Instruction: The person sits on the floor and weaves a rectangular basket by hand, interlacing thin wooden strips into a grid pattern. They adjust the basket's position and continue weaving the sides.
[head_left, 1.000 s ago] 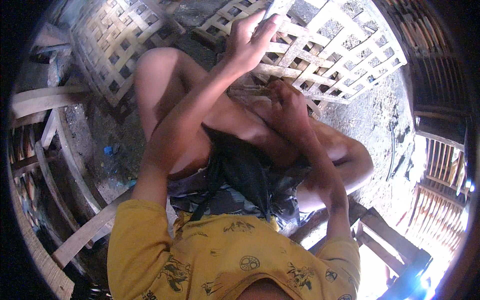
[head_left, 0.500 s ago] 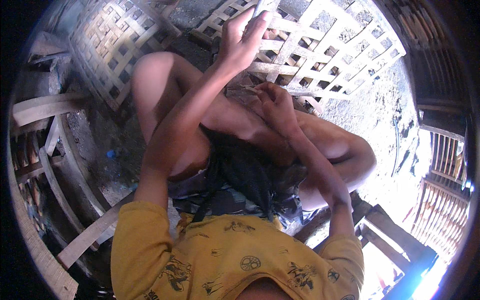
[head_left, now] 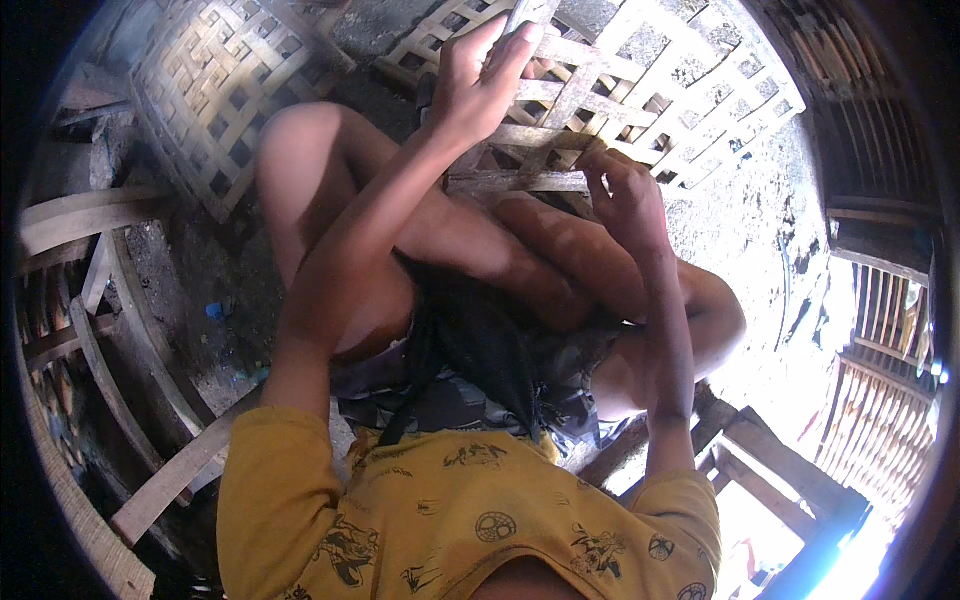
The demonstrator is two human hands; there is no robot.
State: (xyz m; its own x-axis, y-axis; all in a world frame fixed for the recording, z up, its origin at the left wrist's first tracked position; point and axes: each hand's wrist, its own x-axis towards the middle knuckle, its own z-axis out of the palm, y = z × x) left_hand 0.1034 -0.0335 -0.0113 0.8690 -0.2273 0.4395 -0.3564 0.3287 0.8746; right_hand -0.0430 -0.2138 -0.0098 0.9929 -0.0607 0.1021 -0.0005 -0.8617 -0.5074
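Observation:
A woven lattice panel (head_left: 640, 72) of pale, flat bamboo strips stands slanted in front of my crossed legs. My left hand (head_left: 475, 85) is closed around a flat slat (head_left: 535, 10) at the panel's upper left, with the thumb lying along it. At the panel's near edge, my right hand (head_left: 628, 195) has its fingers bent and pinched together on a bamboo strip (head_left: 540, 138) of the weave. The right fingertips partly cover where that strip runs. Just below them is the panel's near edge slat (head_left: 520, 181).
Another woven panel (head_left: 225, 95) lies at the far left. Curved wooden pieces (head_left: 140, 310) stand along the left side, near a small blue object (head_left: 214, 310) on the ground. A wooden frame (head_left: 790, 470) is at the lower right, and a slatted wall (head_left: 880, 400) rises beyond it.
My right hand has moved right and slightly up, from above my legs to the panel's near edge, its wrist now more upright. My left hand keeps its hold on the slat.

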